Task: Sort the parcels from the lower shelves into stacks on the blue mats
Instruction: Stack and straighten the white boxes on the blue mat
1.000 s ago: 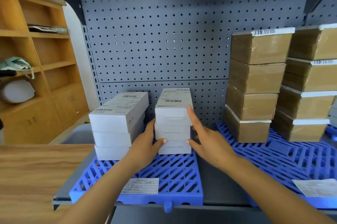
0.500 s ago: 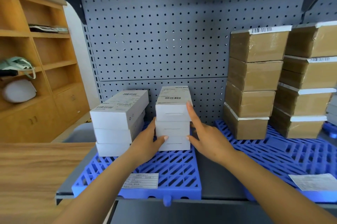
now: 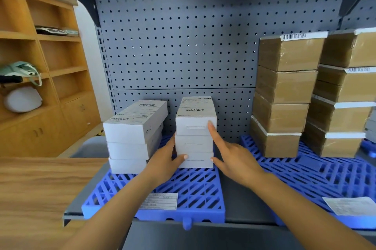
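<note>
Fingers of the left hand wrap the left side of a three-high stack of white parcels, thumb pressed on its front near the bottom. The right hand is spread wide, index fingertip touching the top box's front right corner, thumb against the lowest box. This stack stands at the back of a blue mat, just beside a second white stack (also three high). Brown parcels are stacked on another blue mat to the right.
</note>
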Demonstrator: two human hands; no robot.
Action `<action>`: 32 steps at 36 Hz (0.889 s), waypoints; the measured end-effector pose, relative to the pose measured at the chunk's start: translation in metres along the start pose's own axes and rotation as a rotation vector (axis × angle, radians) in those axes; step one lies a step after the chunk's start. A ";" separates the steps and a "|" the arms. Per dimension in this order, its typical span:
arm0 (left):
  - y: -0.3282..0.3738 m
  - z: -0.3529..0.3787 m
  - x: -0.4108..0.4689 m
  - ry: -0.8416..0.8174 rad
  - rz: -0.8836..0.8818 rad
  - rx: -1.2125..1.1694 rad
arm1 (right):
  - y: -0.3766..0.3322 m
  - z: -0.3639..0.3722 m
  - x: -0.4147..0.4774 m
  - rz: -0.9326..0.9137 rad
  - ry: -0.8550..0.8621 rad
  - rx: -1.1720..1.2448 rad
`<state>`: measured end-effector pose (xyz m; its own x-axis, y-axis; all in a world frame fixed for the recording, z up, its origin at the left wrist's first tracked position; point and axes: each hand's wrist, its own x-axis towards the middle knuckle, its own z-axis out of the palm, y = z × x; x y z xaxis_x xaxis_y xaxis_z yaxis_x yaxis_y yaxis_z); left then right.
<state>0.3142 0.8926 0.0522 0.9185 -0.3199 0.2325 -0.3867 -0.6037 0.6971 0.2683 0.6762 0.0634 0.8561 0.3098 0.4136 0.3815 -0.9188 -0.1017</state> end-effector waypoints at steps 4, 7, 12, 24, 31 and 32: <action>-0.001 -0.001 -0.001 -0.031 -0.011 -0.026 | 0.001 0.001 0.001 -0.010 -0.018 0.029; -0.002 -0.002 -0.001 -0.042 -0.002 -0.033 | 0.001 0.001 0.001 -0.003 -0.028 0.043; -0.001 -0.003 -0.003 -0.047 0.008 -0.046 | -0.001 0.001 0.001 0.010 -0.033 0.026; 0.024 -0.017 -0.001 0.229 0.264 -0.108 | -0.006 -0.027 0.003 -0.020 0.200 0.072; 0.024 -0.017 0.003 0.248 0.298 0.041 | -0.014 -0.022 0.018 0.062 0.164 0.083; 0.024 -0.016 0.002 0.258 0.300 0.036 | -0.014 -0.020 0.018 0.074 0.164 0.100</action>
<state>0.3086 0.8888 0.0799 0.7529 -0.2945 0.5885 -0.6396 -0.5381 0.5490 0.2716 0.6896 0.0906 0.8179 0.1911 0.5426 0.3594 -0.9062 -0.2227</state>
